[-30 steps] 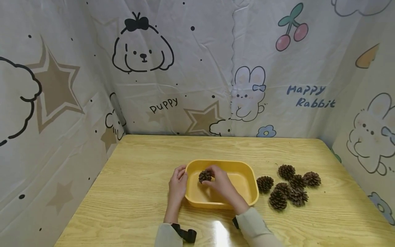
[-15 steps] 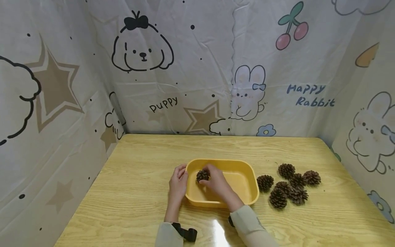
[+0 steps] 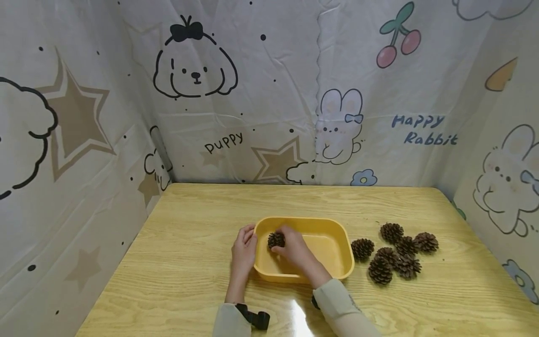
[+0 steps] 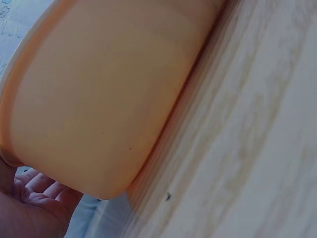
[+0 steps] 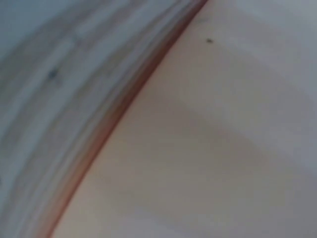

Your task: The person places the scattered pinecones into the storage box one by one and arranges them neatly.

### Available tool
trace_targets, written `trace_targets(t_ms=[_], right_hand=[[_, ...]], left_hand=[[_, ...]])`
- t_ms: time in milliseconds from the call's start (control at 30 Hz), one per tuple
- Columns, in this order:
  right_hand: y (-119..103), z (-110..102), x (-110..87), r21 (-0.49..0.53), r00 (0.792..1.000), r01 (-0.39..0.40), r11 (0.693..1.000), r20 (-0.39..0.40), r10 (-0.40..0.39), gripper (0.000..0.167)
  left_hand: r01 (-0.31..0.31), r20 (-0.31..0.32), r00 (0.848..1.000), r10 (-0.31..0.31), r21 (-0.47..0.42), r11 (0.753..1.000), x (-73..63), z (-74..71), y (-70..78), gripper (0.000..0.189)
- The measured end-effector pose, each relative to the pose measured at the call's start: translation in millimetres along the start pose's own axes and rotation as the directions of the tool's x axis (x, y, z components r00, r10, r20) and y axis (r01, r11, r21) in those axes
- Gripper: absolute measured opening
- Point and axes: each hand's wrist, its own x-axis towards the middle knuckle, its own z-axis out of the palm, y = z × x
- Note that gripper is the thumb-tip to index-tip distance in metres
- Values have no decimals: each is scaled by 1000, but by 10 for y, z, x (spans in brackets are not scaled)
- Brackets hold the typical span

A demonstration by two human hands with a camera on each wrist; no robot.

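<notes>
A yellow plastic tub [image 3: 330, 252] sits on the wooden table. My left hand [image 3: 243, 250] holds the tub's left end from outside, its thumb at the rim; in the left wrist view that hand [image 4: 37, 203] shows below the tub's long wall [image 4: 99, 89]. Reaching over the near rim, my right hand [image 3: 294, 248] pinches a brown pine cone [image 3: 275, 239] between thumb and fingers, low inside the tub's left part. Its far side is hidden by the fingers. The right wrist view shows only the blurred tub wall [image 5: 198, 139] and some table; the right hand is out of it.
Several pine cones [image 3: 380, 270] lie in a loose cluster right of the tub. One more pine cone [image 3: 362, 249] lies close by the tub's right end. Patterned cloth [image 3: 273, 93] hangs behind and beside the table [image 3: 202, 210].
My right hand has moved slightly left and down inside the tub with the pine cone, then stays almost still. My left hand keeps its place at the tub's left end.
</notes>
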Motion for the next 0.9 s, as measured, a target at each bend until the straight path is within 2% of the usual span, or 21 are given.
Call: trace_targets(t_ms=[400, 900], right_hand=[[-11, -23, 1, -5, 998, -45, 999, 40, 45, 43], [-20, -45, -2, 12, 997, -67, 998, 29, 67, 43]], left_hand=[[-13, 2, 1000, 13, -8, 1000, -1, -4, 9, 36], [-3, -11, 1000, 3, -16, 1000, -4, 4, 9, 33]])
